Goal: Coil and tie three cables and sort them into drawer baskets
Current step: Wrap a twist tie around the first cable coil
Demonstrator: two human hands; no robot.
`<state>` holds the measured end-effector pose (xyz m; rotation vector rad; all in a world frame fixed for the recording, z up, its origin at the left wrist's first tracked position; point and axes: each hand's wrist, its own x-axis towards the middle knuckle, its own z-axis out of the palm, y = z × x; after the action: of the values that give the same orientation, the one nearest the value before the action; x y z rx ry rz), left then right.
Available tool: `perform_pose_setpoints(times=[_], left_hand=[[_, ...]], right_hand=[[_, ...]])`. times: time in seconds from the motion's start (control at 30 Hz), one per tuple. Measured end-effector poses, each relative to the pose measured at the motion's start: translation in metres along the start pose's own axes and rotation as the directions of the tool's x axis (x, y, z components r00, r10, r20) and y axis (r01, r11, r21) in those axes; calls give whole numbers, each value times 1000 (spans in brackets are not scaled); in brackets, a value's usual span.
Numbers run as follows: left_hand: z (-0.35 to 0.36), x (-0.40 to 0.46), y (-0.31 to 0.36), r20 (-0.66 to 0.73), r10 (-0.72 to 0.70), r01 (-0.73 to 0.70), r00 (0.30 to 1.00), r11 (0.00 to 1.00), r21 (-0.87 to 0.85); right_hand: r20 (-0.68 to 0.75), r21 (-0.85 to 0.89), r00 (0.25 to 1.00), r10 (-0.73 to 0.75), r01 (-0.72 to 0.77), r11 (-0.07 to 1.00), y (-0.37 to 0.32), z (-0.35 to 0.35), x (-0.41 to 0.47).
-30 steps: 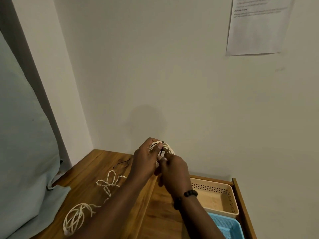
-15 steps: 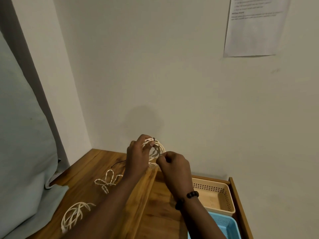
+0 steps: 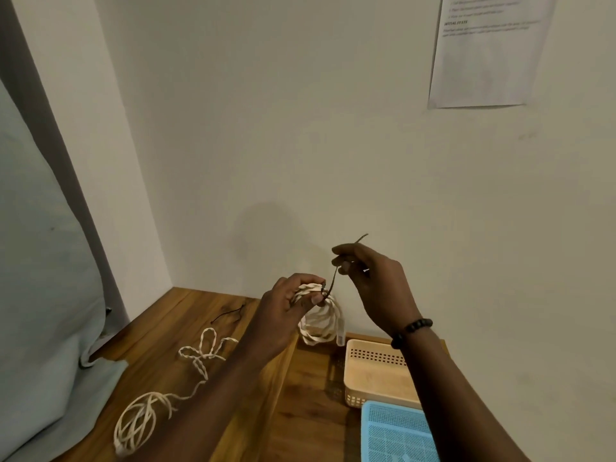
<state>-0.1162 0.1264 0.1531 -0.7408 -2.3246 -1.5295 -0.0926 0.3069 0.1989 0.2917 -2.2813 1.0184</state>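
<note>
Cream braided cable (image 3: 320, 320), coiled, one item: you hold it in your left hand (image 3: 289, 306), fingers closed around the top of the bundle, the loops hanging free below your knuckles and above the open drawer. Dark tie (image 3: 333, 278), thin, one item: it runs from the coil up to your right hand (image 3: 375, 285), which pinches it between thumb and fingertips, its loose tip poking out above. Step in hand, as it appears: cinching the tie round the coil. Keep your left grip firm so the loops stay stacked; pull the tie steadily away from the bundle, then wrap or twist it close against the strands, since slack there would likely let the coil spring open. Second cream cable (image 3: 140, 418), only partly coiled, lies on the wooden top below your left forearm. Spare dark tie (image 3: 230, 315) lies beyond it, toward the wall. Beige basket (image 3: 376, 375) and blue basket (image 3: 396, 431) sit beneath your right forearm, the beige one nearer the coil.
</note>
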Motion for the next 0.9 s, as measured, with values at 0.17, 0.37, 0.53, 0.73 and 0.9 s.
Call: perform_pose_setpoints(times=[0.17,0.37,0.53,0.73,0.9], left_hand=[[6,-1,17,45,40,-35,998,994,-103],[9,2,11,44,13,-10,999,997,-83],[13,2,7,-5,4,-4,1000,1000,-1],[13,5,5,-41,32,-31,999,999,17],[10,6,-2,-83,19,-18,996,1000,10]], right_hand=[[84,-171,996,-39,53,984,22,7,4],[306,459,947,94,-233,857,30,10,-4],[391,605,905,165,-388,695,34,12,-3],[498,540,847,186,-471,697,37,12,4],[539,504,830,146,-457,733,43,15,7]])
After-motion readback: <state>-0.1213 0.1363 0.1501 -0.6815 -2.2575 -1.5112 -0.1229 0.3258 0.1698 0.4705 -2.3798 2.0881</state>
